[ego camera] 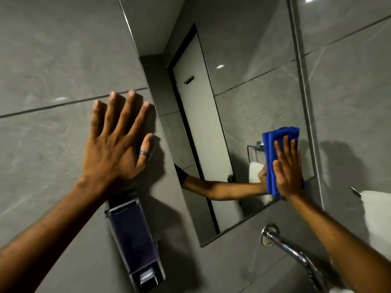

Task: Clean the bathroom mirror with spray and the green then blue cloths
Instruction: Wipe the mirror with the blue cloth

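Observation:
The bathroom mirror point(243, 85) hangs tilted across the middle of the head view, set into grey wall tiles. A folded blue cloth point(273, 144) lies flat against its lower right corner. My right hand point(287, 170) presses on that cloth with flat fingers. My left hand point(118, 142), a ring on its thumb, rests with spread fingers on the grey tile left of the mirror and holds nothing. The mirror reflects my arm, a door and a shelf. Neither a spray bottle nor a green cloth is in view.
A wall-mounted soap dispenser point(135, 235) sits below my left wrist. A chrome tap point(296, 252) juts from the wall under the mirror. A white towel point(378, 210) hangs on a rail at the right edge.

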Demonstrator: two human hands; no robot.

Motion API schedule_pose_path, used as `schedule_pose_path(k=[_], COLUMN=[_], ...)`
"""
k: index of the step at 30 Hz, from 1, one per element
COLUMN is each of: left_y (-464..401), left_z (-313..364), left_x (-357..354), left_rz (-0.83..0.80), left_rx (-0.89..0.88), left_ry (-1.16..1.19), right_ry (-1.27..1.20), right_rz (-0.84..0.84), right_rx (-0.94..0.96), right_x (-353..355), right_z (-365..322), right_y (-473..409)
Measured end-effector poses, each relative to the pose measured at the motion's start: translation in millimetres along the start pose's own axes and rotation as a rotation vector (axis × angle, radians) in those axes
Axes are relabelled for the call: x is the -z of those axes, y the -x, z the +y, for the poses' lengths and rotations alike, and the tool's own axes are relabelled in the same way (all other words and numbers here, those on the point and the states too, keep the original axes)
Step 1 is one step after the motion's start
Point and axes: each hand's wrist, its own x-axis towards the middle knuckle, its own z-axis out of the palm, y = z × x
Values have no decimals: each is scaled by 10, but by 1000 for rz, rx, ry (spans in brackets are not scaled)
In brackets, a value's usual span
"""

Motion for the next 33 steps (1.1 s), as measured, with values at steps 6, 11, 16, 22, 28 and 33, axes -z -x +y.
schedule_pose_path(k=[6, 11, 16, 22, 28, 33], left_y=[-11, -17, -18, -17, -337, -868], left_z=[3, 25, 23, 14, -300, -590], left_x=[-8, -27, 12, 102, 258, 450], left_rz=[8, -3, -35, -111, -131, -148], left_rx=[1, 7, 15, 29, 60, 38], left_ry=[-16, -32, -29, -13, -12, -5], right_ry=[4, 17, 79, 98, 139, 153], right_rz=[140, 149, 131, 67, 16, 69], right_rx=[-282, -166, 67, 359, 630, 625], right_x=[200, 48, -127, -446, -494, -290], right_z=[255, -262, -1365, -2424, -2768, -2731], right_y=[-637, -756, -778, -360, -507, -1184])
